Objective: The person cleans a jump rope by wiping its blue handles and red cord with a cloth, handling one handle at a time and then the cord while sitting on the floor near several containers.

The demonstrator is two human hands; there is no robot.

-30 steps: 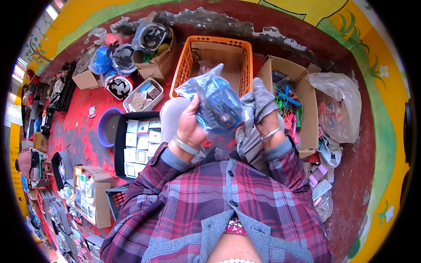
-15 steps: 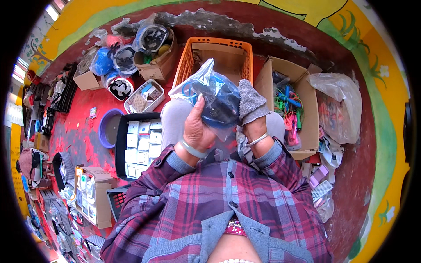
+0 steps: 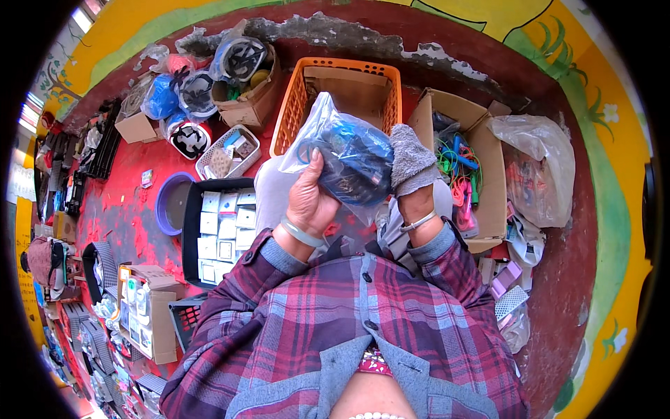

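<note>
A clear plastic bag [image 3: 352, 164] with blue and black contents is up in front of my lap; the wrinkled film hides what kind they are. My left hand [image 3: 310, 199] grips its left side, thumb up over the film and the other fingers behind. At the bag's right edge my right hand [image 3: 417, 204] holds a grey terry cloth [image 3: 413, 160], which wraps over the fingers and touches the bag. The orange plastic basket [image 3: 286, 115] stands just beyond the bag, with cardboard inside it.
To the right stands a cardboard box [image 3: 494, 183] of colourful skipping ropes, beside a large plastic sack [image 3: 541, 174]. On the left are a black bin [image 3: 190, 241] of small white boxes, a purple basin [image 3: 164, 209] and a white basket [image 3: 241, 166]. Bagged helmets [image 3: 192, 140] lie farther back.
The cloth-covered right hand has shifted slightly right. The bag has spread and turned a little, showing more of the blue contents. My left hand keeps its grip.
</note>
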